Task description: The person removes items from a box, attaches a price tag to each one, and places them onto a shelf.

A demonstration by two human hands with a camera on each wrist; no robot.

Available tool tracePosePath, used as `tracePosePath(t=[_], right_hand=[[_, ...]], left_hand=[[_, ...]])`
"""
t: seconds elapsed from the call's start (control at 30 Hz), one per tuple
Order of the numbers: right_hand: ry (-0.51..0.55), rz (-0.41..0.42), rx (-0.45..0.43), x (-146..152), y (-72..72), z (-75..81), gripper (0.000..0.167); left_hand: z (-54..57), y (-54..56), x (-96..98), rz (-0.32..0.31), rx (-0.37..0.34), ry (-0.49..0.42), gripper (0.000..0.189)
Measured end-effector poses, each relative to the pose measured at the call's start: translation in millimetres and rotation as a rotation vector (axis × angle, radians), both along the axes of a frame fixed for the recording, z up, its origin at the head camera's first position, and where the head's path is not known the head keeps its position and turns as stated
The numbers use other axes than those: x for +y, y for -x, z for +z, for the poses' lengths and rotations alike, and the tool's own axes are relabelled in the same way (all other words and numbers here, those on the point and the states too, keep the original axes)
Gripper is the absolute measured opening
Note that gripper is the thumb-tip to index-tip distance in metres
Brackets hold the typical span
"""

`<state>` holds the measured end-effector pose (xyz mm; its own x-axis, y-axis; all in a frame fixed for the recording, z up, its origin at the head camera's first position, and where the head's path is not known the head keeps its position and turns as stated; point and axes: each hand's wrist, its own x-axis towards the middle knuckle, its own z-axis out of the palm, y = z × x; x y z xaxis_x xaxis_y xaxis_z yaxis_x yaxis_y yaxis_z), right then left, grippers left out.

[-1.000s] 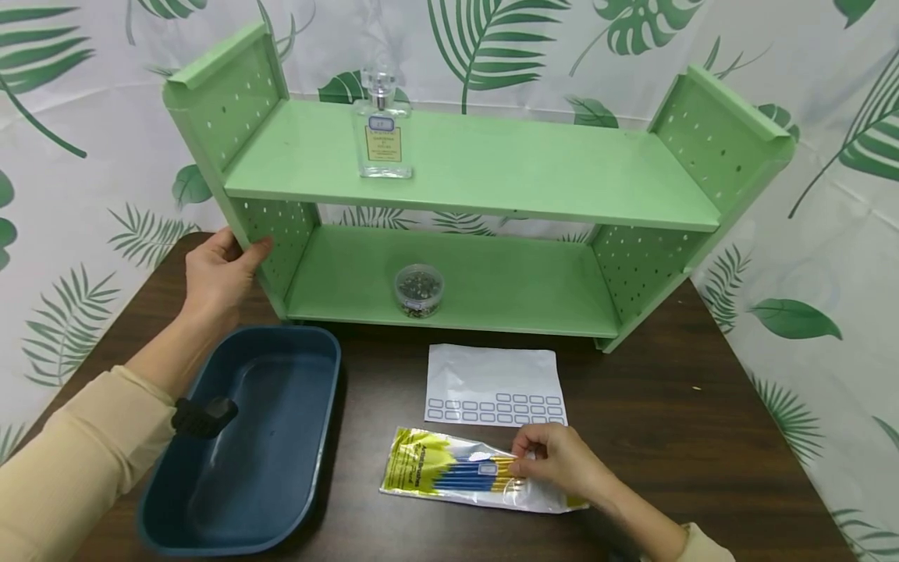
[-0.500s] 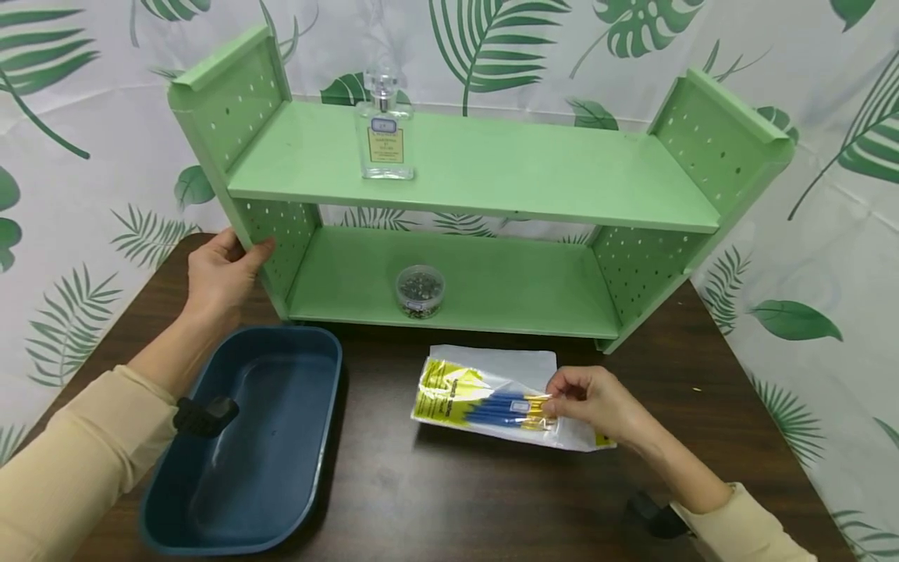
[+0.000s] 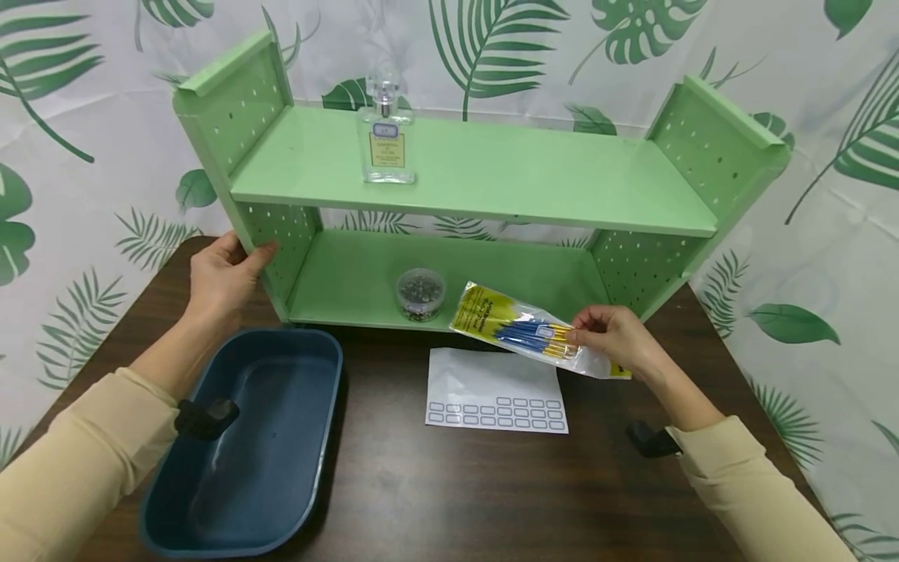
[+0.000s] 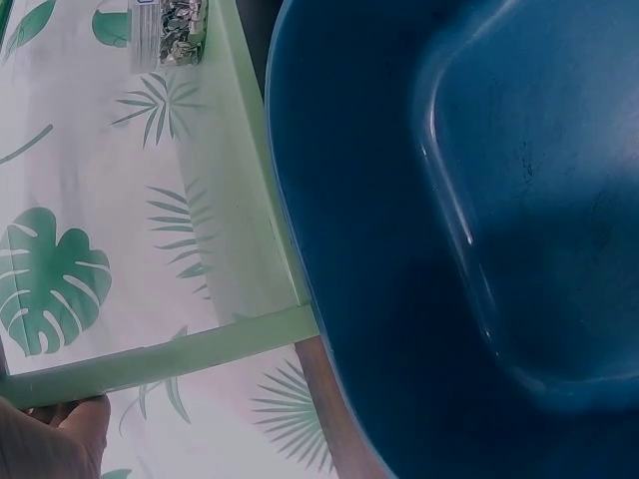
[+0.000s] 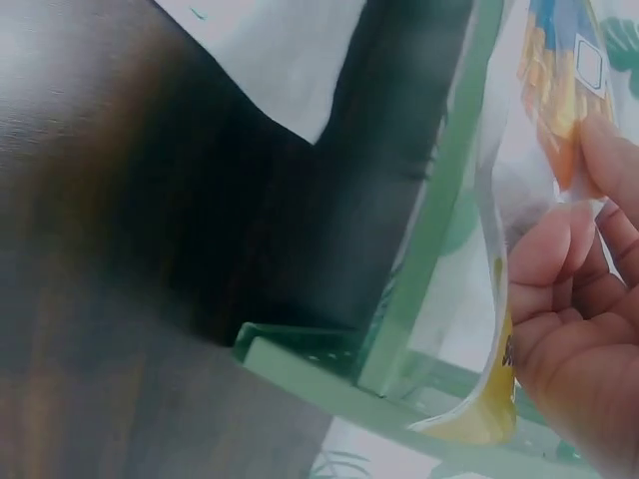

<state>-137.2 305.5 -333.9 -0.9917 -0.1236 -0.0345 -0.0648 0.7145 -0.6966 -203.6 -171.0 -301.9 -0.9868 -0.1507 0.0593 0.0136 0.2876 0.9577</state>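
My right hand [image 3: 616, 337] pinches a packet of paintbrushes [image 3: 523, 324] near its right end. The packet is clear and yellow, with blue-and-gold brushes and a small white label, and it hangs in front of the lower shelf. In the right wrist view, thumb and fingers hold the packet [image 5: 569, 100] at its edge. My left hand [image 3: 221, 277] grips the front edge of the left side panel of a green two-tier shelf [image 3: 492, 168]. The left wrist view shows only part of that hand [image 4: 55, 439], at the panel's edge [image 4: 170, 359].
A perfume bottle [image 3: 386, 148] stands on the upper shelf. On the lower shelf sits a round clear tub [image 3: 420, 295] of small metal pieces. A blue basin [image 3: 246, 453] lies at the left on the dark table [image 3: 449, 499]. A label sheet [image 3: 485, 382] lies before the shelf.
The right hand has carried the packet of paintbrushes up from the table, over the label sheet, to the front of the lower shelf. The left hand stays on the panel.
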Motion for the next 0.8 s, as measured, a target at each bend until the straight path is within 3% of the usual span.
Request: tracePosePath(t=[0.4,0.8], right_hand=[[-0.041,-0.035,-0.066,-8.2,33.6,1.9,0.019],[-0.039,-0.075,0.025,-10.7,44.6,-7.8,0.018]], left_hand=[[1.8,-2.3,0.1,-0.002,-0.006,0.041,0.055],[1.7,-3.7,0.2,-0.004,-0.013,0.049,0.057]])
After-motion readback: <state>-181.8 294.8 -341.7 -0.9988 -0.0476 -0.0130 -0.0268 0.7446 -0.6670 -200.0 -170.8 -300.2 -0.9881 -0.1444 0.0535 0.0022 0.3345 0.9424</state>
